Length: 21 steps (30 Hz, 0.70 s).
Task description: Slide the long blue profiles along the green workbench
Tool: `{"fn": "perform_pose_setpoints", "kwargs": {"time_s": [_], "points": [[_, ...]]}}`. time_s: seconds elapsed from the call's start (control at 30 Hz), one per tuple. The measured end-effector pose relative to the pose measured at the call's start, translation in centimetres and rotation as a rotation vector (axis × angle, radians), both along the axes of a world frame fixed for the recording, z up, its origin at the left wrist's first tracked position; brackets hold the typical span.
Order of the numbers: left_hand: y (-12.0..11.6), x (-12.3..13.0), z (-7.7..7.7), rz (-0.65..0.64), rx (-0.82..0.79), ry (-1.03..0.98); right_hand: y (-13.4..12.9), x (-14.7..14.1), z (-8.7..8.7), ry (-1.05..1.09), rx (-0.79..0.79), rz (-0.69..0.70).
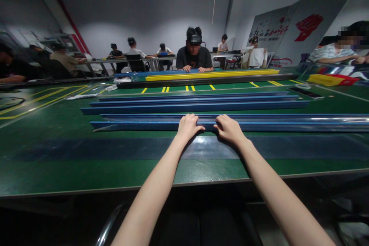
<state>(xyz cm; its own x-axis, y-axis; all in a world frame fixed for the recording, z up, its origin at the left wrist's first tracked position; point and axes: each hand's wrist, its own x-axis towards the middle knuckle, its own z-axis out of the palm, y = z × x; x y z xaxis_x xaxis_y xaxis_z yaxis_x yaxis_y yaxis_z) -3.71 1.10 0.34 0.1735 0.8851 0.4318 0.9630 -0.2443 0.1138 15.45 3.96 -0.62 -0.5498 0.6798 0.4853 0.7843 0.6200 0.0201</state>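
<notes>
A long blue channel-shaped profile (144, 125) lies across the green table in front of me. A clear plastic strip seems to lie along it and reaches out past the right side of the view. My left hand (188, 126) grips the profile near its middle, with fingers curled over it and the thumb on the near side. A short gap to the right, my right hand (229, 127) holds the same profile in a similar pinch, its fingertips partly hidden. Closer to me, a wide transparent plastic strip (121, 149) lies flat under my forearms.
Beyond lie more blue profiles (196, 106), then a black profile (213, 80) and a yellow one (213, 75). A co-worker (194, 54) sits opposite with both hands on another profile. A phone (306, 92) and a yellow tray (323, 80) are at the right. The table's near edge (213, 182) crosses below.
</notes>
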Motion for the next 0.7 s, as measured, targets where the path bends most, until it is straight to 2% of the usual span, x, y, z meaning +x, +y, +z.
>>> {"fn": "perform_pose_setpoints", "kwargs": {"time_s": [0.7], "points": [[-0.31,0.10,0.03,0.016,-0.008,0.048,0.02,0.10,-0.10,0.029,0.006,0.016]]}}
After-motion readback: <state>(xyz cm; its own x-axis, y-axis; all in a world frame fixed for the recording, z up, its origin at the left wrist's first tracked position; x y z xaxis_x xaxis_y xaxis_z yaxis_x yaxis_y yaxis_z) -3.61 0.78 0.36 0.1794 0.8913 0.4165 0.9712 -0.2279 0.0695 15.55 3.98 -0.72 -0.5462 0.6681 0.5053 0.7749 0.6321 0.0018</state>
